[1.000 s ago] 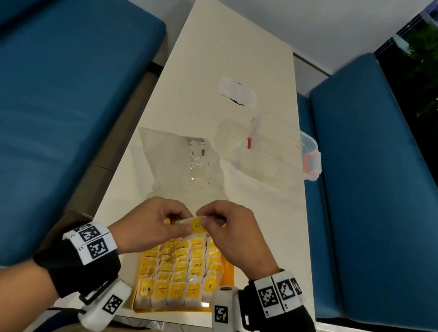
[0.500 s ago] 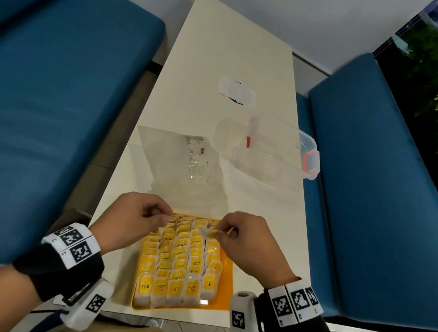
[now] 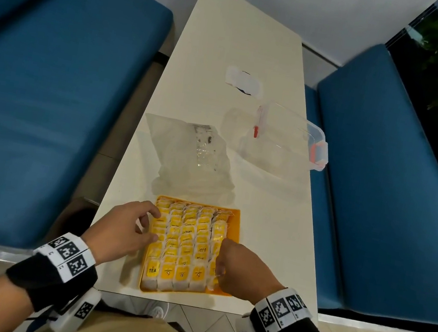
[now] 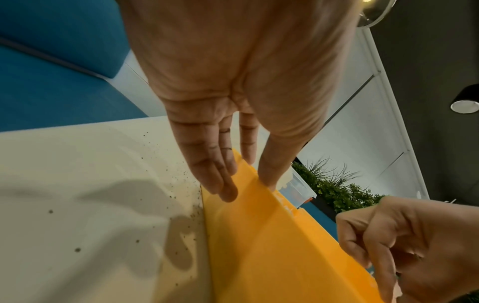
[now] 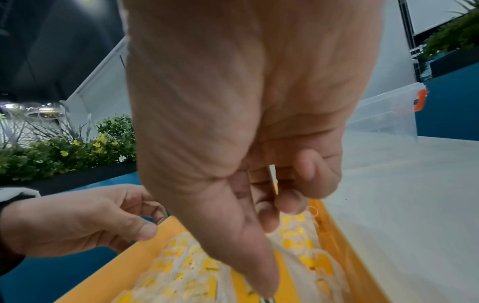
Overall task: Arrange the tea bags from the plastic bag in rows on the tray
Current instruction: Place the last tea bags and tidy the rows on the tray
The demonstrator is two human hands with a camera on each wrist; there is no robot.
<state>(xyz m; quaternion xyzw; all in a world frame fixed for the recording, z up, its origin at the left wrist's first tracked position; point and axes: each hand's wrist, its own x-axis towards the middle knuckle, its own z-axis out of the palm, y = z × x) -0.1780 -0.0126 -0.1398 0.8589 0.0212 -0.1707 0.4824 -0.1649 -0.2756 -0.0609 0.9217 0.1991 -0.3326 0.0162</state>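
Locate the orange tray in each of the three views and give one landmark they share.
Head: the orange tray sits low in the centre, between both hands.
Left wrist: lower right, its outer wall under the fingers.
Right wrist: along the bottom, rim at right.
Shared landmark: the clear plastic box.

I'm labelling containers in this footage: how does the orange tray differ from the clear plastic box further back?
The orange tray is opaque and shallow; the clear plastic box is see-through and deeper. The tray is filled with rows of tea bags; no tea bags show in the box. The tray sits at the near edge, between both hands; the box lies untouched. Both rest on the table.
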